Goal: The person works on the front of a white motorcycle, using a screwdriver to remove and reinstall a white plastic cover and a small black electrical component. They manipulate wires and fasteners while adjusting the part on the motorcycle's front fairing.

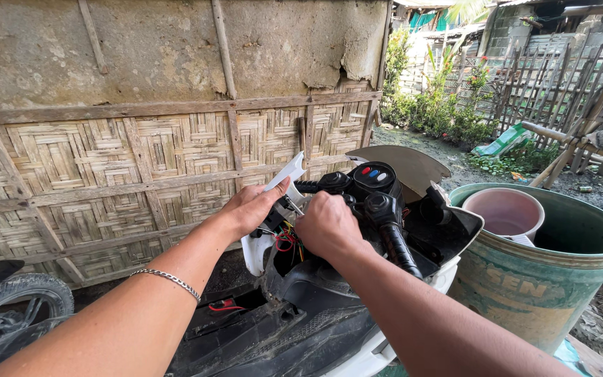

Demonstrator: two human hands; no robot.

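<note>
Woven bamboo wall — muddy yard, daylight.

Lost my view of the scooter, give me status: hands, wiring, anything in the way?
Left hand on white panel, holding it aside. Right hand closed at exposed wiring behind the handlebar. Right handlebar grip close beside right wrist.

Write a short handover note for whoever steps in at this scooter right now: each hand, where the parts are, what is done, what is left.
Left hand: holds the white front panel pulled away from the handlebar.
Right hand: closed, down among the exposed wires; what it grips is hidden.
Done: panel loosened, wiring uncovered.
Left: the wiring work, then probably refitting the panel.
Nearby: green bucket on the right.
</note>
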